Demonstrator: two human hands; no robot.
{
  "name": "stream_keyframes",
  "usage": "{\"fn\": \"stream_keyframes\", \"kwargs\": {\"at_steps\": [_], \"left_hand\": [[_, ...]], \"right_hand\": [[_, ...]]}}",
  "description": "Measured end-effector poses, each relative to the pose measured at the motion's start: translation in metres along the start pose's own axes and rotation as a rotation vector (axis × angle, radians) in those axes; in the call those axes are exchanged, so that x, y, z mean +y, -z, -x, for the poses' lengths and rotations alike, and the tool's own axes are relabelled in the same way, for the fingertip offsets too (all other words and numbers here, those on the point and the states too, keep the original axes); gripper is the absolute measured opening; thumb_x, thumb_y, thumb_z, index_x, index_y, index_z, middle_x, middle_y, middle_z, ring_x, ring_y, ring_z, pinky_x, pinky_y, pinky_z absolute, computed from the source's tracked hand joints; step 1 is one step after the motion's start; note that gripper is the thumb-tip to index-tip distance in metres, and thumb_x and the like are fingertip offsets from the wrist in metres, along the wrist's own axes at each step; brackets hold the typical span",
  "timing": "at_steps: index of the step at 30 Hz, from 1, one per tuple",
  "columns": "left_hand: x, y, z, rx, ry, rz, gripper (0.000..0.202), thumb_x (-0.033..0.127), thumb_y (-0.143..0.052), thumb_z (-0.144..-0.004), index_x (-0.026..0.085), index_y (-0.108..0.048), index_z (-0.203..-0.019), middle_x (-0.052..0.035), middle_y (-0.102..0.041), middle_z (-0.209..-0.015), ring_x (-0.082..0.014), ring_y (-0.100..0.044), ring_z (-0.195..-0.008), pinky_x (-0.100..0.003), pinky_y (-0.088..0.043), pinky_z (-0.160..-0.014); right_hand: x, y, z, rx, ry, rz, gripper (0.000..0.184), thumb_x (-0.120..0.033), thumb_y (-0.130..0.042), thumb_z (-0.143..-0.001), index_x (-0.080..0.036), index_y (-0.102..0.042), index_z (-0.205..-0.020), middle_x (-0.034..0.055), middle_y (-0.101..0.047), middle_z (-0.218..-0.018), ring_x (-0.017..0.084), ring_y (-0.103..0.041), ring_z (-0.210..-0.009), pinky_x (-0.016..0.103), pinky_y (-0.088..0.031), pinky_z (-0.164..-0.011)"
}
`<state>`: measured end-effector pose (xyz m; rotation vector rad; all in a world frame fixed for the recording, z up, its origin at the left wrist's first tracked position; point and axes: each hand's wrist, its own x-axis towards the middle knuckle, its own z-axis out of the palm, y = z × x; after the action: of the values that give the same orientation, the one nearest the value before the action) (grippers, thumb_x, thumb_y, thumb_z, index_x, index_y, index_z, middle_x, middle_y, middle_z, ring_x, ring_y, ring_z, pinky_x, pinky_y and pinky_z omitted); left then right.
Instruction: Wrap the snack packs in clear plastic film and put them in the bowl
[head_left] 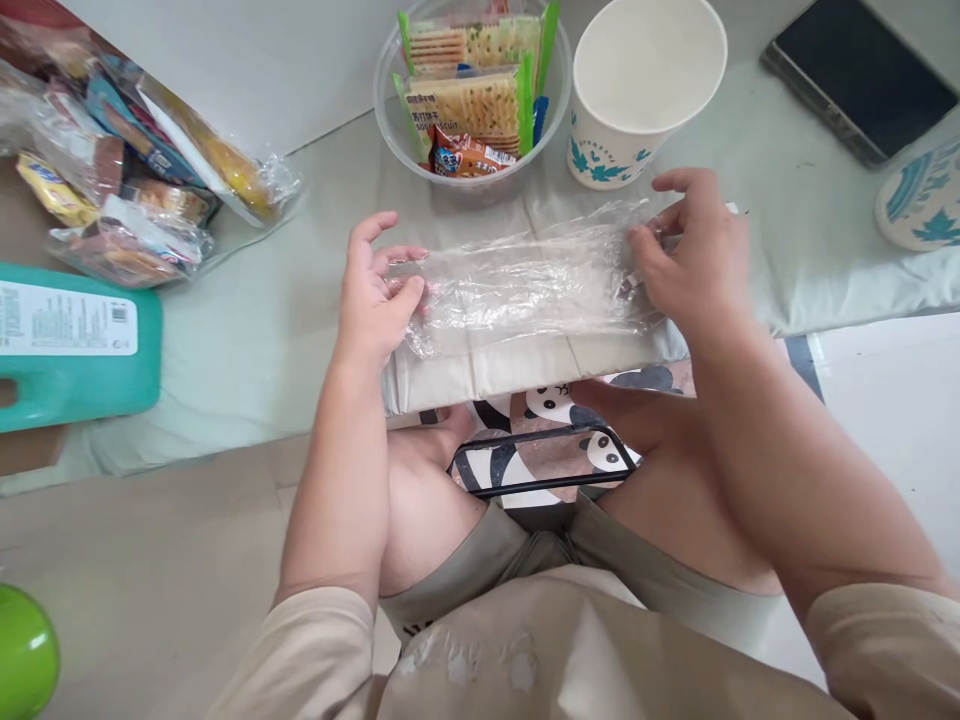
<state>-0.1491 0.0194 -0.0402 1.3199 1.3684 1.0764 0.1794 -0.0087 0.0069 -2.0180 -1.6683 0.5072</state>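
A crinkled clear plastic wrapper (525, 285) is stretched flat between my two hands, just above the near edge of the cloth-covered surface (255, 330). My left hand (379, 290) pinches its left end between thumb and fingers. At the other end, my right hand (694, 245) grips the gathered plastic with thumb and forefinger. Behind the wrapper stands a clear round tub (386, 110) holding packs of soda biscuits (469, 110) and a small brown snack packet (476, 158). A white paper cup (622, 130) with blue leaf prints is beside the tub, close to my right hand.
At the left lie a plastic bag of snacks (150, 180) and a teal jug (112, 385) with a white label. A dark phone (866, 70) and a second patterned cup (926, 200) are at the right. A green round object (22, 650) shows at lower left.
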Motion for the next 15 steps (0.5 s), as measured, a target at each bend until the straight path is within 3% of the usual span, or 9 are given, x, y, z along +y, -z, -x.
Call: {"fn": "stream_keyframes", "kwargs": {"at_steps": [3, 7, 9, 11, 12, 15], "left_hand": [[0.0, -0.004, -0.003, 0.048, -0.043, -0.11, 0.063, 0.028, -0.081, -0.075, 0.033, -0.051, -0.13, -0.0046, -0.07, -0.113, -0.0144, -0.063, -0.069, -0.026, -0.045, -0.05], [0.018, -0.006, 0.013, 0.344, -0.302, -0.276, 0.047, 0.04, -0.075, -0.08, 0.03, -0.056, -0.122, -0.0075, -0.061, -0.125, -0.0208, -0.064, -0.101, -0.032, -0.053, -0.071], [0.028, -0.005, 0.033, 0.441, -0.398, -0.315, 0.033, 0.048, -0.069, -0.085, 0.03, -0.056, -0.11, -0.0052, -0.06, -0.113, -0.0197, -0.062, -0.097, -0.033, -0.05, -0.074], [0.033, -0.003, 0.055, 0.438, -0.438, -0.295, 0.035, 0.059, -0.065, -0.087, 0.029, -0.053, -0.099, -0.0011, -0.055, -0.092, -0.0172, -0.056, -0.078, -0.032, -0.044, -0.066], [0.034, -0.002, 0.066, 0.38, -0.412, -0.293, 0.038, 0.063, -0.065, -0.086, 0.029, -0.053, -0.099, 0.0008, -0.053, -0.084, -0.0163, -0.052, -0.071, -0.032, -0.04, -0.063], [0.033, -0.003, 0.087, 0.198, -0.218, -0.367, 0.048, 0.061, -0.074, -0.081, 0.029, -0.055, -0.112, 0.0035, -0.058, -0.076, -0.0167, -0.051, -0.067, -0.033, -0.038, -0.066]], "right_hand": [[-0.001, -0.002, -0.004, 0.019, -0.005, 0.029, 0.037, -0.023, -0.056, -0.092, -0.03, -0.052, -0.129, 0.0051, -0.073, -0.104, 0.026, -0.068, -0.093, 0.049, -0.046, -0.105], [-0.001, -0.003, -0.007, 0.11, 0.016, 0.074, 0.049, -0.022, -0.06, -0.087, -0.026, -0.052, -0.134, 0.0119, -0.061, -0.136, 0.027, -0.067, -0.113, 0.052, -0.044, -0.109], [0.001, 0.0, -0.004, 0.192, 0.065, 0.086, 0.052, -0.022, -0.062, -0.082, -0.02, -0.053, -0.133, 0.0163, -0.056, -0.138, 0.028, -0.061, -0.123, 0.052, -0.045, -0.109], [0.004, 0.008, 0.004, 0.247, 0.092, 0.088, 0.052, -0.024, -0.062, -0.081, -0.016, -0.055, -0.132, 0.0184, -0.057, -0.134, 0.028, -0.06, -0.12, 0.048, -0.049, -0.104], [0.005, 0.014, 0.009, 0.254, 0.063, 0.1, 0.051, -0.025, -0.061, -0.081, -0.016, -0.056, -0.131, 0.0176, -0.06, -0.128, 0.028, -0.062, -0.114, 0.047, -0.05, -0.102], [0.004, 0.036, 0.025, 0.152, -0.186, 0.171, 0.04, -0.034, -0.061, -0.084, -0.023, -0.062, -0.123, 0.0077, -0.069, -0.092, 0.029, -0.065, -0.091, 0.052, -0.048, -0.093]]}}
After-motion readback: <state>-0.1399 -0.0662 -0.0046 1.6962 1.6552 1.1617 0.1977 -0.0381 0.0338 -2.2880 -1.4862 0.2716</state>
